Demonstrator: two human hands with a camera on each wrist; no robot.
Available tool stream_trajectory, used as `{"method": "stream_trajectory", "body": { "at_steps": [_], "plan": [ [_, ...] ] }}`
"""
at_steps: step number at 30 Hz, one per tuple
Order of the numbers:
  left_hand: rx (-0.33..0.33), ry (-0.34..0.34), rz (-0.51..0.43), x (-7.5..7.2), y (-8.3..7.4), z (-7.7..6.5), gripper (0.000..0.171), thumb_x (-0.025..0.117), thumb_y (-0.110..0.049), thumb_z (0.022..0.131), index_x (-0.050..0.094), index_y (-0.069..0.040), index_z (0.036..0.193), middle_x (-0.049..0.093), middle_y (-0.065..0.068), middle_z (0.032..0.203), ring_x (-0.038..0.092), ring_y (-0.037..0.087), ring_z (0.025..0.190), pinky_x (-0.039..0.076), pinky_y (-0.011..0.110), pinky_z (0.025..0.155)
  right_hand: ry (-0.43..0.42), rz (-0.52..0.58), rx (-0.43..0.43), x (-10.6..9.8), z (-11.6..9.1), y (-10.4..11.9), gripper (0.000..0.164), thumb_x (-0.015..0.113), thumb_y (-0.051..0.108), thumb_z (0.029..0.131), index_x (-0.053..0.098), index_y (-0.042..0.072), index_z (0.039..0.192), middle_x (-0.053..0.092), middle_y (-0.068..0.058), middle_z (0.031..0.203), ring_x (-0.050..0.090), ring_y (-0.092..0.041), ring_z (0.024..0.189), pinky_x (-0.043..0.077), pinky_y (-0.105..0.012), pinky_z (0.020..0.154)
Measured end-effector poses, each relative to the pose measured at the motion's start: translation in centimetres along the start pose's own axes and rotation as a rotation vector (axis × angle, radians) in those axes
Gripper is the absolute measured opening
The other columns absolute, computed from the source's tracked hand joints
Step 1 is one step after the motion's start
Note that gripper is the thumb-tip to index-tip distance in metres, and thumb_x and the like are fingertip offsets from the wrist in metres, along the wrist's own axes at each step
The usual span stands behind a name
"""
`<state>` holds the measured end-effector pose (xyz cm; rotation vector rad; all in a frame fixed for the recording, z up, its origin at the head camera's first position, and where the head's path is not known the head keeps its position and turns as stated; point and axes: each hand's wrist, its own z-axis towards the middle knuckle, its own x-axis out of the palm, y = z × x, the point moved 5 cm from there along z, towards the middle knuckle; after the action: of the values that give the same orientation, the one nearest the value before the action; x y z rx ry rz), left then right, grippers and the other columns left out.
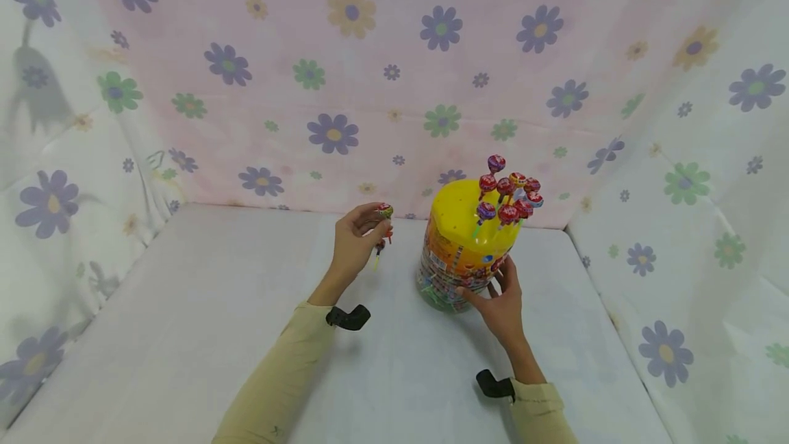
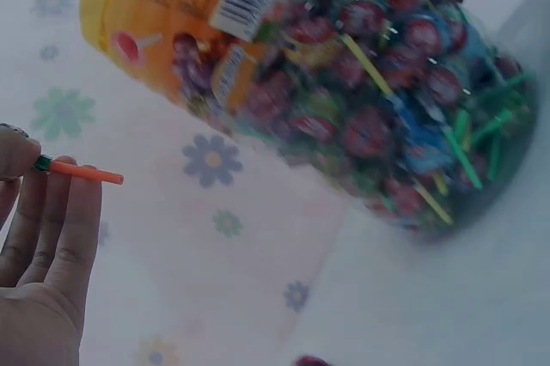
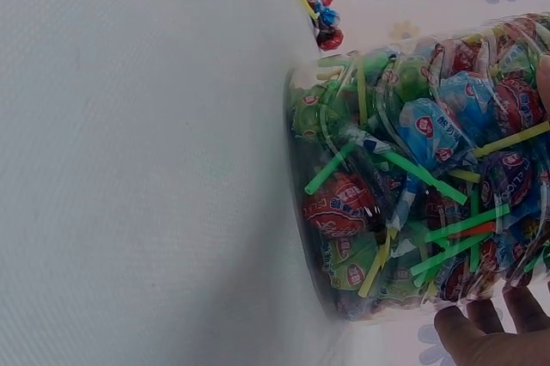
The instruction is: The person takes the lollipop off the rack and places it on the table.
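Lollipops (image 1: 383,221) are being pinched in a small bunch by the left hand (image 1: 357,242), thumb and fingers curled round the sticks, heads up, just left of the tub (image 1: 459,259). The tub is standing on the white table (image 1: 185,307), clear-walled and packed with wrapped lollipops, and its yellow lid (image 1: 459,214) is already carrying a cluster of upright lollipops (image 1: 508,194) on its right side. The right hand (image 1: 502,303) is resting against the tub's lower near wall, fingers spread and fairly straight, steadying rather than clutching. What is worrying me is that loose bunch: one orange stick (image 2: 82,172) is poking out past the fingertips in the left wrist view, so pulling a single one free could be letting the rest slide out and drop to the table. Pressing a stick down into the lid off-centre may also be tipping the tub, since the right hand is only bracing one side. And a hand coming across from the left could be brushing the planted cluster and knocking those lollipops askew.
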<state>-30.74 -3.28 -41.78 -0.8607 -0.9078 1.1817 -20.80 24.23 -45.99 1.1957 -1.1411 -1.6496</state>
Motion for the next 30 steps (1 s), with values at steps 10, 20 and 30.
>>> {"method": "stream_trajectory", "body": {
  "at_steps": [10, 20, 30],
  "plan": [
    [-0.183, -0.037, -0.013, -3.4, 3.3, -2.5, 0.035, 0.07, 0.002, 0.093, 0.061, 0.006, 0.127, 0.066, 0.029, 0.113, 0.073, 0.015, 0.086, 0.063, 0.028, 0.078, -0.003, -0.01, 0.014, 0.0, -0.1, 0.2, 0.096, 0.082, 0.007, 0.085, 0.022, 0.01, 0.16, 0.032, -0.019, 0.161, 0.032, -0.042, 0.148, 0.031, -0.06, 0.119],
    [-0.324, -0.066, 0.041, -6.7, 5.4, -3.5, 0.038, 0.071, -0.001, 0.093, 0.06, 0.006, 0.128, 0.068, 0.021, 0.11, 0.073, 0.01, 0.084, 0.063, 0.028, 0.078, -0.001, -0.014, 0.013, 0.1, -0.1, 0.2, 0.097, 0.082, 0.008, 0.086, 0.021, 0.01, 0.16, 0.032, -0.019, 0.161, 0.033, -0.042, 0.148, 0.031, -0.06, 0.119],
    [-0.345, -0.117, 0.197, -9.5, 7.2, -3.7, 0.036, 0.073, 0.002, 0.09, 0.063, 0.01, 0.124, 0.071, 0.025, 0.104, 0.07, 0.004, 0.075, 0.062, 0.024, 0.07, -0.005, -0.016, 0.046, 0.1, 0.0, -0.1, 0.098, 0.083, 0.007, 0.085, 0.021, 0.011, 0.161, 0.03, -0.018, 0.163, 0.03, -0.041, 0.15, 0.03, -0.059, 0.12]
  ]
}}
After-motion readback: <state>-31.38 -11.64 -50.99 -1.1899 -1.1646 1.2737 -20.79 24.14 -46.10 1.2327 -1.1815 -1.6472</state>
